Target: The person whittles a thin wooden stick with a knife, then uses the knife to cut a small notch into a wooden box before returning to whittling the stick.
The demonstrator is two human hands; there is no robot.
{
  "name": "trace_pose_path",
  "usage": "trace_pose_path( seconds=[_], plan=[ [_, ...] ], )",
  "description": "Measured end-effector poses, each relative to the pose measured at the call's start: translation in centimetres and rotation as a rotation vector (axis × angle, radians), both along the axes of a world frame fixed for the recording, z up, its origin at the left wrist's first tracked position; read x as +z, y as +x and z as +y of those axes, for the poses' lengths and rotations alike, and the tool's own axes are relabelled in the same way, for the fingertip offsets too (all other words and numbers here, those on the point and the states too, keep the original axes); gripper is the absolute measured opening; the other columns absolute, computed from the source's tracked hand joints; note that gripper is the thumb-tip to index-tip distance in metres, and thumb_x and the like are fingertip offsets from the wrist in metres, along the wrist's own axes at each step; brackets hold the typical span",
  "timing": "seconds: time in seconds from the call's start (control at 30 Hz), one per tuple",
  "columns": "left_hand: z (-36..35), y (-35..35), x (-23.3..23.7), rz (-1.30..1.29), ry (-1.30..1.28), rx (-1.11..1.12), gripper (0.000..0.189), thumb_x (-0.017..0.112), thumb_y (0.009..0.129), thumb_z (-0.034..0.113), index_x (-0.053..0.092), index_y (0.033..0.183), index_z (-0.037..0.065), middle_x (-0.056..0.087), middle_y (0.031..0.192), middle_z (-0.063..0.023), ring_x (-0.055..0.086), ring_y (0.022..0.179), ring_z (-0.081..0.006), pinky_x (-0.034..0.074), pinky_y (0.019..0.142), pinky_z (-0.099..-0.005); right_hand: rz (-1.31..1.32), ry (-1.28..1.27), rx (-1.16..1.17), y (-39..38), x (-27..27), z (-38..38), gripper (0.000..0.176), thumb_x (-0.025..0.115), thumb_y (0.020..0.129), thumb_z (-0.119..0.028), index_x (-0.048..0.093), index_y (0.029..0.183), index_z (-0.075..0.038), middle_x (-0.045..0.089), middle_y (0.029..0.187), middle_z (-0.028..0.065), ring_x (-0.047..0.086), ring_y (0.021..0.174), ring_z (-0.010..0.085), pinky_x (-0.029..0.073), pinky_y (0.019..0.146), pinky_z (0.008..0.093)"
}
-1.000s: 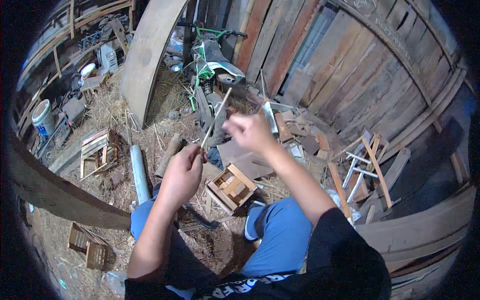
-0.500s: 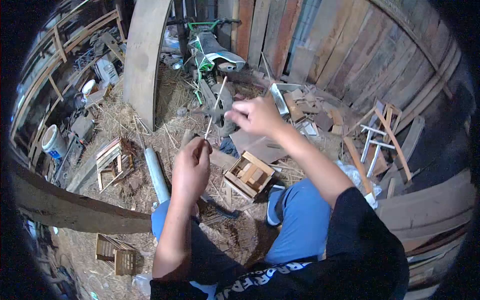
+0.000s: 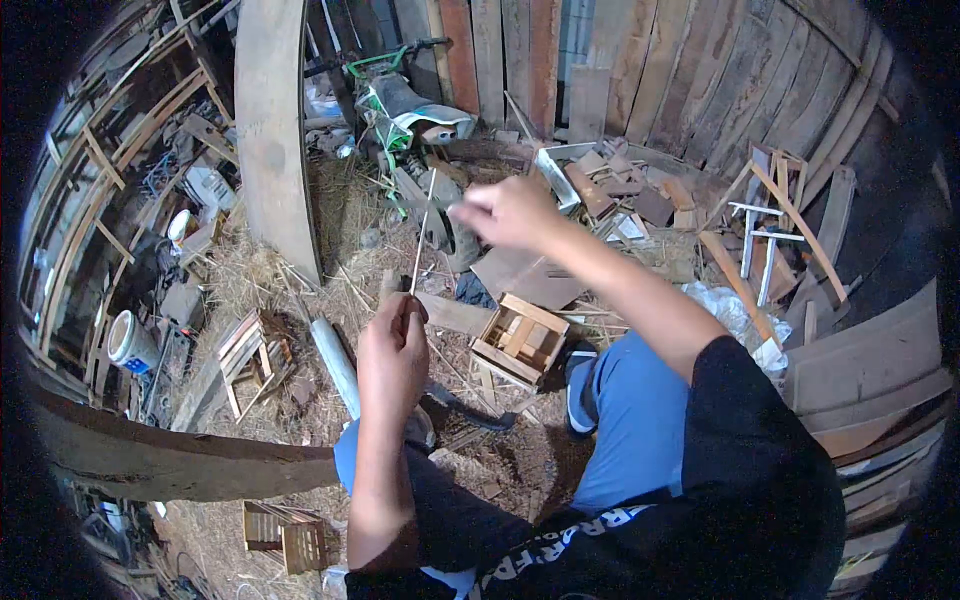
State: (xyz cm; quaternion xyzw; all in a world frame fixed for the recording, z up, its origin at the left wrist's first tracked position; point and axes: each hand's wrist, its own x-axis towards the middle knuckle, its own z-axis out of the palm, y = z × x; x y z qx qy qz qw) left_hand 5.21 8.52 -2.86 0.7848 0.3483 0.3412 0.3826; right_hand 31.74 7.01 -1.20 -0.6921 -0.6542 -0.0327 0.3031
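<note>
My left hand (image 3: 392,350) is closed around the lower end of a thin, pale wooden stick (image 3: 424,235), which points upward and slightly to the right. My right hand (image 3: 515,213) is closed and somewhat blurred, to the right of the stick's upper part. From its fingers a narrow dark blade, seemingly a knife (image 3: 430,204), reaches left across the stick; its handle is hidden in the hand. Below the hands, a small slatted wooden crate (image 3: 520,342) with wood pieces inside sits on the straw-strewn ground.
Another small wooden frame (image 3: 252,362) lies to the left, near a grey pipe (image 3: 337,365). A curved dark blade (image 3: 470,408) rests between my legs. Ahead stand a green and white motorbike (image 3: 405,115) and a tall board (image 3: 272,130). Scrap wood (image 3: 625,195) is heaped at right.
The view has shifted, so the surroundings sit further right below and further left above. My right hand has moved slightly up along the stick with the blade. My left hand keeps its hold.
</note>
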Motion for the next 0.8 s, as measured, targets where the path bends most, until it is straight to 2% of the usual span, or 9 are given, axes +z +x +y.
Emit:
trace_pose_path(
  seconds=[0.13,0.23,0.3,0.33,0.4,0.5,0.63,0.73,0.8],
  plan=[
    [0.5,0.5,-0.6,0.011,0.031,0.034,0.012,0.059,0.097,0.009,0.062,0.095,-0.002,0.059,0.071,-0.024,0.059,0.06,-0.0333,0.047,0.059,-0.0408,-0.118,0.112,0.254,-3.4,-1.4,-2.6,0.048,0.062,0.1,-0.05,0.064,0.071,-0.012,0.059,0.057,0.0138,0.065,0.055,0.0349,0.048,0.052,0.0471],
    [1.0,0.7,-0.5,-0.024,0.109,0.061,0.013,0.06,0.097,0.012,0.062,0.095,-0.001,0.06,0.074,-0.0269,0.063,0.066,-0.0424,0.048,0.062,-0.0457,-0.115,0.068,0.138,-1.9,-1.2,-0.9,0.047,0.061,0.1,-0.052,0.065,0.073,-0.014,0.058,0.056,0.0136,0.063,0.054,0.0351,0.048,0.053,0.0478],
    [1.0,0.7,-0.6,0.044,0.074,0.084,0.015,0.059,0.098,0.013,0.062,0.095,-0.001,0.06,0.075,-0.0272,0.063,0.066,-0.0435,0.048,0.062,-0.0462,-0.04,0.02,0.065,-2.6,-0.9,-0.7,0.049,0.06,0.1,-0.053,0.064,0.071,-0.014,0.056,0.055,0.0143,0.062,0.052,0.0356,0.047,0.051,0.0477],
    [1.0,0.9,-0.2,0.07,0.058,0.099,0.016,0.059,0.098,0.014,0.062,0.095,-0.001,0.061,0.075,-0.0273,0.063,0.067,-0.0441,0.048,0.062,-0.0465,-0.103,0.163,0.174,-3.8,-1.3,-1.1,0.049,0.058,0.102,-0.052,0.064,0.07,-0.014,0.056,0.054,0.0146,0.061,0.05,0.0349,0.045,0.049,0.0469],
    [0.4,1.4,0.3,-0.002,0.114,0.109,0.017,0.058,0.099,0.014,0.063,0.094,-0.002,0.061,0.075,-0.0276,0.062,0.067,-0.0452,0.048,0.063,-0.0476,-0.197,0.063,0.198,-4.3,-0.5,-2.1,0.054,0.055,0.099,-0.059,0.065,0.07,-0.015,0.064,0.061,0.0149,0.067,0.059,0.039,0.054,0.058,0.051],
    [0.3,1.6,0.4,0.049,0.005,0.079,0.015,0.058,0.098,0.011,0.062,0.093,-0.002,0.06,0.075,-0.0277,0.062,0.069,-0.0462,0.048,0.064,-0.0485,-0.051,-0.031,0.029,-1.3,-1.4,-0.4,0.052,0.057,0.099,-0.058,0.065,0.071,-0.014,0.064,0.059,0.0159,0.068,0.061,0.0404,0.054,0.059,0.0537],
    [-0.4,2.1,0.1,0.015,0.256,0.081,0.011,0.057,0.097,0.006,0.06,0.09,-0.003,0.059,0.077,-0.0285,0.06,0.069,-0.0477,0.048,0.063,-0.0481,-0.199,0.077,0.181,-3.2,-0.5,-2.7,0.051,0.058,0.098,-0.057,0.069,0.073,-0.014,0.065,0.06,0.0158,0.069,0.061,0.0394,0.054,0.058,0.0524],
    [0.0,1.7,0.1,0.11,0.057,0.044,0.011,0.058,0.096,0.005,0.058,0.091,-0.004,0.059,0.086,-0.0284,0.06,0.075,-0.0483,0.049,0.066,-0.048,-0.085,0.036,0.027,1.7,-1.6,-0.1,0.051,0.057,0.098,-0.059,0.07,0.076,-0.016,0.066,0.062,0.0151,0.069,0.062,0.0395,0.054,0.058,0.0518],
    [0.0,2.1,-0.3,0.17,0.202,0.055,0.009,0.058,0.095,0.004,0.057,0.089,-0.003,0.059,0.085,-0.0285,0.061,0.075,-0.0493,0.048,0.066,-0.0508,0.032,-0.085,-0.032,-0.6,-1.0,-1.5,0.052,0.057,0.097,-0.062,0.071,0.076,-0.016,0.065,0.063,0.0167,0.068,0.062,0.0415,0.054,0.06,0.0513]
  ],
)
